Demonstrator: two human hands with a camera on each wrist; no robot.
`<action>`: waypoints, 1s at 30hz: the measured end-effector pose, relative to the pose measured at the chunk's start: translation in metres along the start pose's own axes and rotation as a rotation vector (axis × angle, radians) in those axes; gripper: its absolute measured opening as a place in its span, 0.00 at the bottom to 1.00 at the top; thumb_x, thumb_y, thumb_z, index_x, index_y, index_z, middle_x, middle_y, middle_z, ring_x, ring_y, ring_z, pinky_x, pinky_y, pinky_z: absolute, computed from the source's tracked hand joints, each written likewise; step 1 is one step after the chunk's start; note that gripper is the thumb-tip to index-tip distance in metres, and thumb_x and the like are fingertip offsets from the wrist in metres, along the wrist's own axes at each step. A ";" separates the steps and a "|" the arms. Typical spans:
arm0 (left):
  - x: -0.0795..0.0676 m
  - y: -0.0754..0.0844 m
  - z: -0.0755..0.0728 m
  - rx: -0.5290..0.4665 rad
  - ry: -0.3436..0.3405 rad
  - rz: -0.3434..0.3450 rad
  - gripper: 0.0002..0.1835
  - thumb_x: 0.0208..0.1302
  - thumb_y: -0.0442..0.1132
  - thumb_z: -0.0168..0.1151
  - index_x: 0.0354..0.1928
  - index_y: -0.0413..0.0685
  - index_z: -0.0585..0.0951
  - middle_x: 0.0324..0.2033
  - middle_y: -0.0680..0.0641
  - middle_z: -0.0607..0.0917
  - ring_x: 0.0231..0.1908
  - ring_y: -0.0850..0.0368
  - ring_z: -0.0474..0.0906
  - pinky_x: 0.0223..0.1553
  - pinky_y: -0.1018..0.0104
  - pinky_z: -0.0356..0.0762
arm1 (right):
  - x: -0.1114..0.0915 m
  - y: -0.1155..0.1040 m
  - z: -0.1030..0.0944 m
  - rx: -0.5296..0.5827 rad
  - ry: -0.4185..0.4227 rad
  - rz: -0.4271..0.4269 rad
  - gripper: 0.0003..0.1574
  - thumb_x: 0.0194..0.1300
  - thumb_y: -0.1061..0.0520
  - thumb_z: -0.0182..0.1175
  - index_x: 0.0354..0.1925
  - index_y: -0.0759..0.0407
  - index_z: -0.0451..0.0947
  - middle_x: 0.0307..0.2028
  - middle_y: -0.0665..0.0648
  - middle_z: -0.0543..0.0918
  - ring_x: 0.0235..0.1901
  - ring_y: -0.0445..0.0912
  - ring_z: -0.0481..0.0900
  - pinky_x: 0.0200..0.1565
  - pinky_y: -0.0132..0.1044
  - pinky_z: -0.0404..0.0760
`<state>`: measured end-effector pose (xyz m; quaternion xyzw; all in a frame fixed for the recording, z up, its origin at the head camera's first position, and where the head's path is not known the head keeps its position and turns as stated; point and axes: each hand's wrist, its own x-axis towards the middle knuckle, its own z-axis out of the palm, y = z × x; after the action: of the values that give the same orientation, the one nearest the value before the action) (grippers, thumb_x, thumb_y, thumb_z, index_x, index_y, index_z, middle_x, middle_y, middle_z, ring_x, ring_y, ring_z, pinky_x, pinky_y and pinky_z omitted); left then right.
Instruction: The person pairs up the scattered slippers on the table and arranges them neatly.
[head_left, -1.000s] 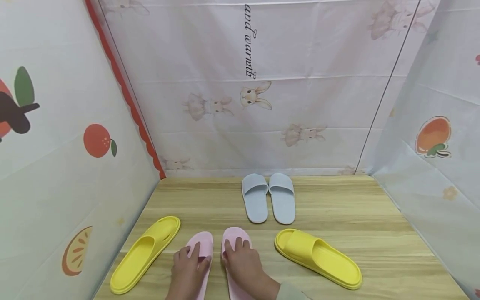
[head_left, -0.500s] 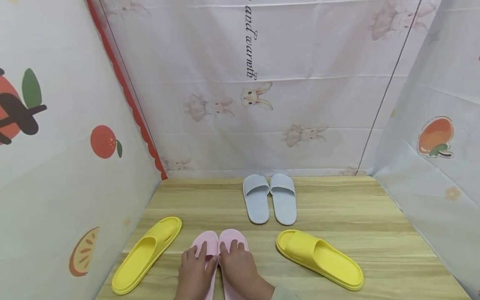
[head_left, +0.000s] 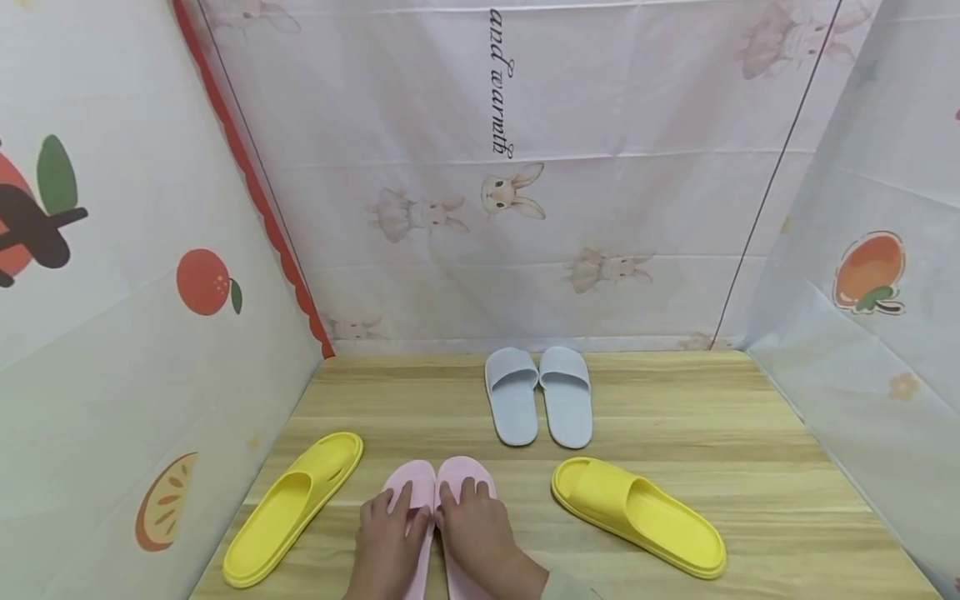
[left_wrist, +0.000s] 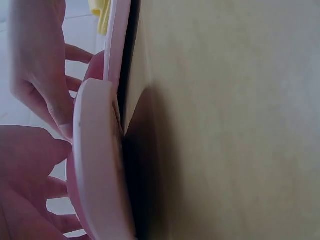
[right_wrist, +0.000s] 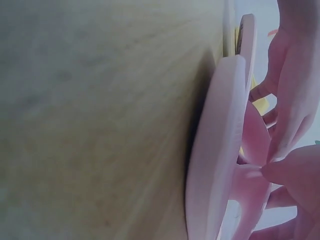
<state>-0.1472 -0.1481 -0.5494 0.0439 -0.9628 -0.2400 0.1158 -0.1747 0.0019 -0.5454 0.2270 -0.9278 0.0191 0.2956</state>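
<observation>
Two pink slippers lie side by side at the front of the wooden board, toes away from me. Their inner edges touch near the toes. My left hand (head_left: 386, 542) holds the left pink slipper (head_left: 415, 477), fingers over its strap and thumb at the inner side. Over on the right pink slipper (head_left: 459, 472), my right hand (head_left: 478, 533) grips the strap in the same way. The left wrist view shows a pink sole edge (left_wrist: 95, 155) low over the board. A pink sole (right_wrist: 215, 150) also fills the middle of the right wrist view. Both heels are cut off below the head view.
One yellow slipper (head_left: 262, 533) lies slanted at the left, its mate (head_left: 667, 525) slanted at the right. A pale grey-blue pair (head_left: 513, 408) stands together at the back. Printed cloth walls (head_left: 420, 292) enclose the wooden board (head_left: 780, 492) on three sides.
The pink slippers were apart a second ago; both hands have brought them inward until they touch. Over the last half second they have stayed put. The other slippers have not moved.
</observation>
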 end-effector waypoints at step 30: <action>0.010 0.008 -0.002 0.041 0.053 0.040 0.27 0.72 0.47 0.60 0.66 0.38 0.75 0.59 0.28 0.76 0.60 0.31 0.68 0.53 0.34 0.72 | 0.013 -0.006 0.004 0.029 -0.067 0.050 0.20 0.63 0.40 0.67 0.48 0.49 0.85 0.28 0.56 0.77 0.26 0.46 0.72 0.14 0.36 0.67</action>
<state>-0.1565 -0.1429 -0.5420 0.0336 -0.9649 -0.2166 0.1450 -0.1840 -0.0093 -0.5424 0.2085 -0.9421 0.0324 0.2605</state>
